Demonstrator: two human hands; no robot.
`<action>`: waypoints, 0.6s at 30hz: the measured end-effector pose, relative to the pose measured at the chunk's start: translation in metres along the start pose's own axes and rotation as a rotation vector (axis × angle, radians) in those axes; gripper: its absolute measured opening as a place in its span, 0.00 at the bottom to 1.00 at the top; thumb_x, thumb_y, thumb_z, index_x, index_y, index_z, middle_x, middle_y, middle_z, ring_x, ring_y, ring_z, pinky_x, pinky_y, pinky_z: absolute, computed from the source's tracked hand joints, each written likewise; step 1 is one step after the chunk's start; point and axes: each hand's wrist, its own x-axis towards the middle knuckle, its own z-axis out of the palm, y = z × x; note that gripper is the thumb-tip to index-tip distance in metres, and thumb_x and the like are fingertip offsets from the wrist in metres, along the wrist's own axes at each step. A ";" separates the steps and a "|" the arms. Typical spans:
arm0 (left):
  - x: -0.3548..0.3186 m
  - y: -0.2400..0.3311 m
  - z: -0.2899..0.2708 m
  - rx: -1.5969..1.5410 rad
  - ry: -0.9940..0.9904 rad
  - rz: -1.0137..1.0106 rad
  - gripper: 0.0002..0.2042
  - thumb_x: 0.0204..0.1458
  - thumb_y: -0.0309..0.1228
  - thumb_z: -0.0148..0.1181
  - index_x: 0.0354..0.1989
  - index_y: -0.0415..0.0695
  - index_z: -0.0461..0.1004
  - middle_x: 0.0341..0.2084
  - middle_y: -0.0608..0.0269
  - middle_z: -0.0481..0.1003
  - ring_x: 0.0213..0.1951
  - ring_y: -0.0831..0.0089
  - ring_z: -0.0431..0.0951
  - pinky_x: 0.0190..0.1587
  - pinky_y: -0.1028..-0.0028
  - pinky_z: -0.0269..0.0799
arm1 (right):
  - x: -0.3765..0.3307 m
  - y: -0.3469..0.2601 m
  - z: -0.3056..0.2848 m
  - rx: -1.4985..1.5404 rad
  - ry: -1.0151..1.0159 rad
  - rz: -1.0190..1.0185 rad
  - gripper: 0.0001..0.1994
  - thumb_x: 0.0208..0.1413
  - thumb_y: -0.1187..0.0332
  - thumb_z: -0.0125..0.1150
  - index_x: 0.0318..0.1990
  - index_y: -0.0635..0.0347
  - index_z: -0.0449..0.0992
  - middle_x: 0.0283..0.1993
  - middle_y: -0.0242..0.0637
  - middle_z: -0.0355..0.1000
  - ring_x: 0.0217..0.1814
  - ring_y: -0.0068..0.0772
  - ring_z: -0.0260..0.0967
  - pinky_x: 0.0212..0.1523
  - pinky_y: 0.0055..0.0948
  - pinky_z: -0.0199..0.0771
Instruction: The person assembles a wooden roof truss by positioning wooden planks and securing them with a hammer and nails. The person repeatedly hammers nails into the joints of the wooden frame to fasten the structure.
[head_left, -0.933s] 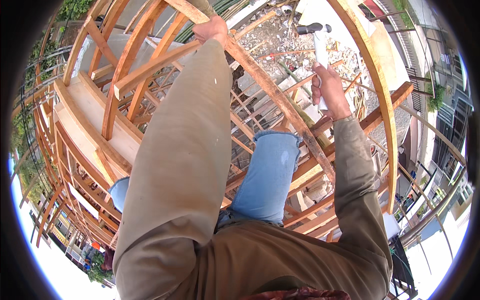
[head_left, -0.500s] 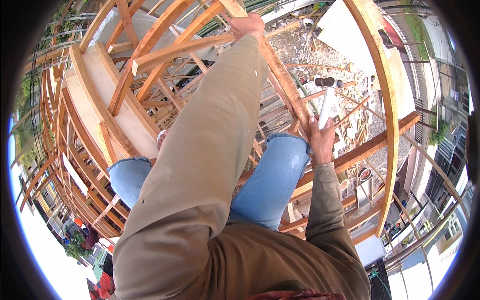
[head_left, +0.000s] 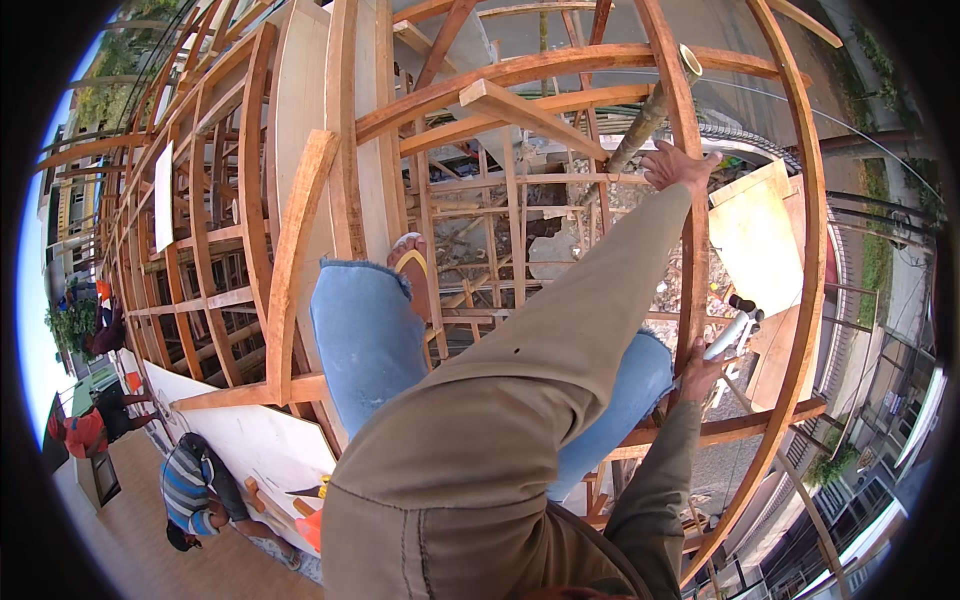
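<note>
The hammer, pale-handled with a dark head, sits in the right hand, low on the right of the view, beside a vertical timber post; the fingers are wrapped round the lower handle and the head points up and to the right. The left hand reaches far forward, its fingers spread and laid on the top of that same post, just beside a pale bamboo pole. One foot in a yellow-strapped sandal rests on a wide upright plank. Right of the post lies one bare plywood sheet. One small white rectangular panel hangs on the frame at the left. Below, two people show: one in a striped shirt bent over a white board, one in red.
</note>
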 end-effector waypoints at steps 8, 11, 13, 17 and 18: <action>0.110 -0.053 -0.281 0.460 -0.282 0.164 0.27 0.45 0.52 0.72 0.51 0.48 0.82 0.54 0.61 0.80 0.61 0.58 0.73 0.61 0.57 0.62 | 0.013 0.024 0.004 -0.035 -0.052 0.045 0.28 0.62 0.51 0.65 0.48 0.76 0.70 0.37 0.46 0.71 0.36 0.38 0.67 0.39 0.42 0.70; 0.117 -0.106 -0.432 0.692 0.014 0.150 0.31 0.44 0.56 0.71 0.52 0.47 0.82 0.50 0.60 0.82 0.55 0.62 0.81 0.52 0.60 0.74 | 0.025 0.044 0.007 -0.011 0.024 0.018 0.24 0.62 0.54 0.68 0.42 0.73 0.72 0.30 0.36 0.68 0.30 0.32 0.61 0.33 0.37 0.66; 0.096 -0.169 -0.524 0.689 0.104 0.099 0.34 0.45 0.59 0.70 0.51 0.41 0.82 0.51 0.51 0.81 0.56 0.54 0.79 0.57 0.58 0.72 | 0.031 0.054 0.009 -0.071 0.040 -0.027 0.24 0.62 0.54 0.68 0.42 0.73 0.72 0.32 0.39 0.70 0.31 0.33 0.64 0.35 0.37 0.69; 0.018 -0.312 -0.612 0.835 0.383 -0.039 0.52 0.37 0.71 0.69 0.58 0.33 0.74 0.57 0.36 0.72 0.63 0.44 0.67 0.65 0.51 0.60 | 0.034 0.056 0.010 -0.025 -0.009 0.023 0.29 0.62 0.50 0.66 0.46 0.75 0.71 0.35 0.43 0.72 0.35 0.38 0.68 0.39 0.40 0.71; -0.003 -0.342 -0.623 0.814 0.389 -0.065 0.53 0.36 0.72 0.69 0.59 0.33 0.73 0.56 0.37 0.72 0.62 0.43 0.66 0.65 0.51 0.59 | 0.033 0.053 0.010 -0.068 0.000 -0.002 0.27 0.62 0.51 0.66 0.44 0.74 0.72 0.33 0.40 0.71 0.34 0.35 0.68 0.36 0.38 0.70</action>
